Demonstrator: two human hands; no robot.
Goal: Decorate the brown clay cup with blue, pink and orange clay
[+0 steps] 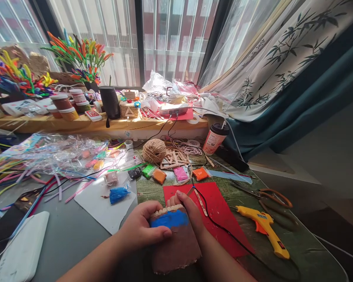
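A small brown block-like craft piece (176,250) is held between my two hands at the bottom centre. Blue clay (172,219) covers a band near its far end, and a row of pale rounded bits lines the top edge. My left hand (142,225) grips the left side, its thumb lying across the face by the blue band. My right hand (190,209) is closed round the far right side, and some of its fingers are hidden behind the piece. Left of my hands, a packet of blue clay (119,194) lies on a white sheet (97,203).
A red sheet (220,219) with a black cable over it lies right of my hands. Beyond are a yellow glue gun (263,223), scissors (270,196) and a paper cup (214,139). Twine (154,150) and several clay packets (181,173) sit ahead; plastic wrapping (67,152) spreads left.
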